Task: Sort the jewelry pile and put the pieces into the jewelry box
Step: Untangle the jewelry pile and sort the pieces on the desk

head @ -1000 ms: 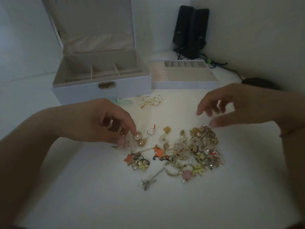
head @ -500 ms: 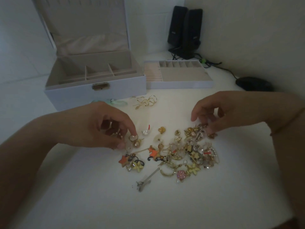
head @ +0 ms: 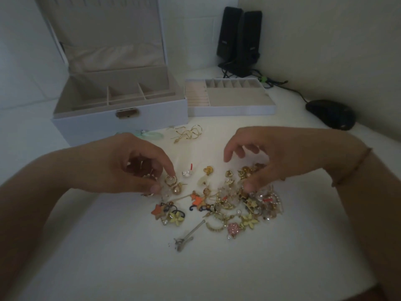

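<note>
A jewelry pile (head: 219, 203) is spread on the white table (head: 108, 257), near the middle. It is made of gold bits, pearls, orange stars, yellow flowers & a pink heart.

The left hand (head: 130, 166) is held over the left edge of the pile. Its fingers are curled. A gold ring piece (head: 170, 180) is touched by the pointer fingertip & the thumb is just beside it, w/ a pearl earring (head: 176, 189) right next to that. Small gold bits are tucked inside the curled fingers. If the ring is truly pinched can't be told.

The right hand (head: 271, 161) is held over the right part of the pile. Its fingers are bent & spread a bit. The pile is touched by the thumb tip. If a piece is gripped can't be told. A thin band is worn on the right wrist.

The jewelry box (head: 119, 124) is set at the far left, lid up, w/ small slots inside. A tray (head: 232, 109) w/ slots is laid just to its right. A curly gold piece (head: 186, 134) & a pale green piece (head: 149, 135) are left near the box front, apart from the pile. A grey clip (head: 188, 235) is laid on the near side of the pile.

Two black speakers (head: 238, 40) are stood far back by the wall. A black mouse (head: 329, 114) is laid at the far right.
</note>
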Motion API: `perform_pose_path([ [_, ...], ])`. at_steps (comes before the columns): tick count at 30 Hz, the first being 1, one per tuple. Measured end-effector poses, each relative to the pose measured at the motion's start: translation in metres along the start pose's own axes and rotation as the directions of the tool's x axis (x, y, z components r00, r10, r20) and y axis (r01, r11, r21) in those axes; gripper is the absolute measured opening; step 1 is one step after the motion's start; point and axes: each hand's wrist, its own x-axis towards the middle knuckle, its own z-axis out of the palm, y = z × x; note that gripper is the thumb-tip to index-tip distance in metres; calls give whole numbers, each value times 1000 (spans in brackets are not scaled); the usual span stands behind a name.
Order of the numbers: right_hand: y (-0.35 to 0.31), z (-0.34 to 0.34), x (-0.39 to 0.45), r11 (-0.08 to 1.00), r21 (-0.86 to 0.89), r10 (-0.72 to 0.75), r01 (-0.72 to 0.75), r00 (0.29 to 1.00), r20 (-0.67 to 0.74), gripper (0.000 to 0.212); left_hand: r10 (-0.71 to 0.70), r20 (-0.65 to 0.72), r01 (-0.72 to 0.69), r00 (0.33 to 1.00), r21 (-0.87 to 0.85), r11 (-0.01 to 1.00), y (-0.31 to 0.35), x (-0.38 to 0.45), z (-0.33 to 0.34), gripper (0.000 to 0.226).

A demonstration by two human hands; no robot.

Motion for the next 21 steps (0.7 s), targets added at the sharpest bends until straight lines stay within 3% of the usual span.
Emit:
perform_pose_path([
  [3, 2, 3, 1, 999, -40, 15, -15, 1000, 9, 38, 13, -5, -13, 1000, 2, 1000, -1, 0, 0, 35],
  [9, 16, -15, -15, 996, 54, 67, -64, 995, -68, 16, 7, -2, -7, 1000, -30, 1000, -2, 0, 0, 31],
  [14, 29, -22, -25, 990, 26, 144, -142, 986, -88, 21, 7, 7, -7, 1000, -73, 997, -3, 0, 1, 26],
  [21, 17, -11, -10, 994, 32, 111, -109, 991, -78, 34, 35, 33, -32, 999, -72, 997, -5, 1, 1, 13],
])
